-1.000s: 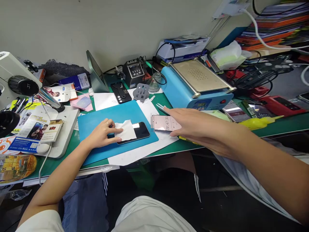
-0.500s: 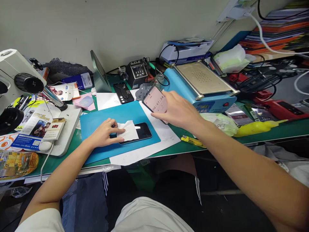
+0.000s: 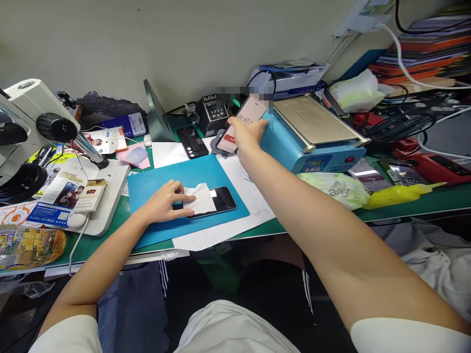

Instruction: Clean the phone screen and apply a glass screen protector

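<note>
My right hand (image 3: pixel 248 130) grips a smartphone (image 3: pixel 227 141) by its edges, tilted upright above the back of the bench; its lit pink screen shows a running timer and a red button. My left hand (image 3: pixel 171 201) rests at the left end of a second phone (image 3: pixel 223 199), which lies flat with a dark screen on a blue mat (image 3: pixel 154 179). Its index finger and thumb are stretched apart on a white wipe (image 3: pixel 202 198) covering part of that phone. The left hand's other fingers are curled.
A microscope (image 3: pixel 55 127) stands at left with boxes on its base. Behind the mat are a black phone case (image 3: pixel 192 142) and a black control unit (image 3: pixel 212 115). A blue heating plate machine (image 3: pixel 312 127), a yellow bottle (image 3: pixel 399 195) and a plastic packet (image 3: pixel 331 189) are at right.
My right hand has carried the smartphone up and away toward the back of the bench, and its arm reaches further forward. The left hand and wipe stay on the phone. The view shifts slightly.
</note>
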### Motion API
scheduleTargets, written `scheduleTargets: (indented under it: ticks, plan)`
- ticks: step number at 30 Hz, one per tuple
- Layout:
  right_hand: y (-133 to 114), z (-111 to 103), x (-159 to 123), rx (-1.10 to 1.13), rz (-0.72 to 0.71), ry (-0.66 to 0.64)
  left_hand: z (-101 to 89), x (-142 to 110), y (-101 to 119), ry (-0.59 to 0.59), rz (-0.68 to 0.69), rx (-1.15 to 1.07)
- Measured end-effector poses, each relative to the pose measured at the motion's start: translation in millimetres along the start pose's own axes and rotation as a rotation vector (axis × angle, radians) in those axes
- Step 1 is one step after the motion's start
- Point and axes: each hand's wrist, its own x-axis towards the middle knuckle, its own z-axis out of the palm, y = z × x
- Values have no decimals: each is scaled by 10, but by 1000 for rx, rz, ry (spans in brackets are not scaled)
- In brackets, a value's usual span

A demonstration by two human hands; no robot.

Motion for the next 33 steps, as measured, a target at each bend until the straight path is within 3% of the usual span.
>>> scheduleTargets:
  ticks: [3,7,17,22,28,33]
  plan:
    - [-166,57,-7,47,388,75,6,-2,-2,0,-1,0]
    - [-372,58,-41,103,543,143,0,-3,7,-2,-3,-3]
    - [-576,248,-95,166,534,254,18,-22,6,-12,1,15]
    - [-536,350,-62,170,547,270,2,-23,19,-16,-4,12]
    - [-466,411,-25,57,545,201,-18,-34,51,-11,4,22]
    - [-370,452,-19,139,496,182,-19,-36,50,-16,-3,24]
